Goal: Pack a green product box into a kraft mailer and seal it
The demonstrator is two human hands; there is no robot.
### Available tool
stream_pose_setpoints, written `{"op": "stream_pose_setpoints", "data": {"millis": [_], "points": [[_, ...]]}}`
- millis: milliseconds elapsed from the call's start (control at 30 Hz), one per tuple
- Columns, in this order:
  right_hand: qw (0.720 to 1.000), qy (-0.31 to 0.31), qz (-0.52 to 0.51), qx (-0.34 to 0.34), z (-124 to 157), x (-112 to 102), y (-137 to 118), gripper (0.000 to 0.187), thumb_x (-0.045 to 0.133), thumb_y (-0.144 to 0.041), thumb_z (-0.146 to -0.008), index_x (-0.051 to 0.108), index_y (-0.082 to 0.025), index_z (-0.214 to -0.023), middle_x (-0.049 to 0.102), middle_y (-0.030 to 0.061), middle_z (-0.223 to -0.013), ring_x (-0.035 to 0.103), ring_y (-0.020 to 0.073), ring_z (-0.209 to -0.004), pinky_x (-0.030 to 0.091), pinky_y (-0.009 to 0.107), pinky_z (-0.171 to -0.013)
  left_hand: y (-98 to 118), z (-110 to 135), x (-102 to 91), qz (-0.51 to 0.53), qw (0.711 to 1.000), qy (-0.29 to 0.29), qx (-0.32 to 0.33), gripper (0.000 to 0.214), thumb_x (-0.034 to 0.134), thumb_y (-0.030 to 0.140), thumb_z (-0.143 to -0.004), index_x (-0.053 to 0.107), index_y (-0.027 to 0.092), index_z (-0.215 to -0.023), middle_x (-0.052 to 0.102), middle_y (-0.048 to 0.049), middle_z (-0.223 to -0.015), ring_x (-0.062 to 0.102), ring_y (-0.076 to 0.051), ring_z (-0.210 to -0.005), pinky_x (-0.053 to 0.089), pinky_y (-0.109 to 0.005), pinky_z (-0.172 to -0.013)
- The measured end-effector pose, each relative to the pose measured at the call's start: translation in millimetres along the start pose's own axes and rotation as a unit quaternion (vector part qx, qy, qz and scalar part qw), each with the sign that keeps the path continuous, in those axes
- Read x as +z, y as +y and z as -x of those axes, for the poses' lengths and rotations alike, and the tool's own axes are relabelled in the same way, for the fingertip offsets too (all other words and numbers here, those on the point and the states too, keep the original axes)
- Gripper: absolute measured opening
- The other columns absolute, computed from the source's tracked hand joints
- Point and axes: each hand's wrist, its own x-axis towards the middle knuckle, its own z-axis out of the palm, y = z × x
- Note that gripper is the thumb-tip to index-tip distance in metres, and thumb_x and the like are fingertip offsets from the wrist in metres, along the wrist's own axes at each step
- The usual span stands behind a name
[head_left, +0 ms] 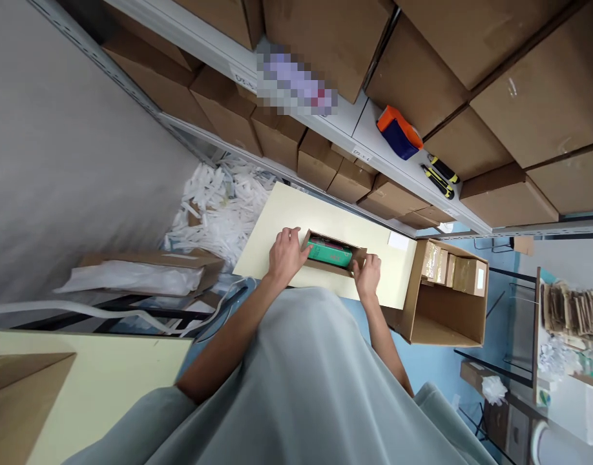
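Observation:
A small open cardboard box [330,266] lies on the pale yellow tabletop [272,219] in front of me. Inside it sits a green box [329,252] with dark print along its edge. My left hand [284,255] is at the box's left end, fingers bent and thumb against the end wall. At the opposite end my right hand [367,276] is curled onto the brown flap, thumb and fingers around its edge.
A larger open carton [413,290] with several small packages stands right of the table. Shelves ahead hold brown boxes [320,158], yellow-black cutters [439,177] and an orange-blue tape dispenser [398,132]. White paper strips [219,200] are heaped at left.

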Motion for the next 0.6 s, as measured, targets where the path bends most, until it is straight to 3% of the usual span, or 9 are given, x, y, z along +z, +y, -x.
{"op": "stream_pose_setpoints", "data": {"millis": [67,167,300,467,600], "points": [[0.998,0.024,-0.005,0.052,0,-4,6,0.036,0.063,-0.039,-0.112,0.07,-0.012,-0.135,0.077,0.0259,-0.133,0.069,0.0391,-0.13,0.058,0.05,-0.107,-3,0,-1.0,0.016,0.999,-0.031,-0.036,0.042,0.074,0.036,-0.106,0.077,0.012,-0.14,0.078,-0.0235,-0.134,0.074,-0.042,-0.13,0.064,-0.049,-0.109],[0.996,0.013,-0.023,0.09,-2,-7,8,0.023,0.065,-0.039,-0.108,0.073,-0.018,-0.11,0.083,0.0172,-0.104,0.076,0.0339,-0.103,0.058,0.04,-0.088,-2,1,-0.1,0.029,0.997,-0.061,-0.044,0.02,0.069,0.03,-0.107,0.083,0.018,-0.115,0.084,-0.0189,-0.12,0.079,-0.038,-0.12,0.064,-0.044,-0.103],[0.994,0.004,-0.049,0.097,-5,-15,2,0.02,0.062,-0.036,-0.103,0.068,-0.025,-0.088,0.083,0.0104,-0.087,0.076,0.0276,-0.081,0.051,0.034,-0.076,0,9,-6.4,0.044,0.996,-0.054,-0.056,0.016,0.067,0.024,-0.104,0.082,0.02,-0.103,0.087,-0.0149,-0.116,0.082,-0.034,-0.113,0.064,-0.04,-0.096],[0.996,-0.004,-0.086,0.024,-11,-29,-13,0.026,0.059,-0.046,-0.102,0.068,-0.027,-0.088,0.083,0.0082,-0.087,0.076,0.0274,-0.078,0.049,0.033,-0.073,-13,45,-30.4,0.058,0.989,0.01,-0.133,0.015,0.067,0.027,-0.102,0.081,0.023,-0.099,0.089,-0.0102,-0.113,0.084,-0.031,-0.11,0.063,-0.036,-0.091],[0.987,-0.054,-0.118,-0.095,-10,-30,-40,0.03,0.06,-0.052,-0.102,0.067,-0.027,-0.086,0.083,0.0073,-0.088,0.075,0.0264,-0.078,0.049,0.034,-0.074,-31,110,-50.1,0.064,0.965,0.08,-0.243,0.014,0.068,0.028,-0.1,0.081,0.023,-0.097,0.09,-0.0084,-0.111,0.085,-0.03,-0.105,0.063,-0.036,-0.089]]}}
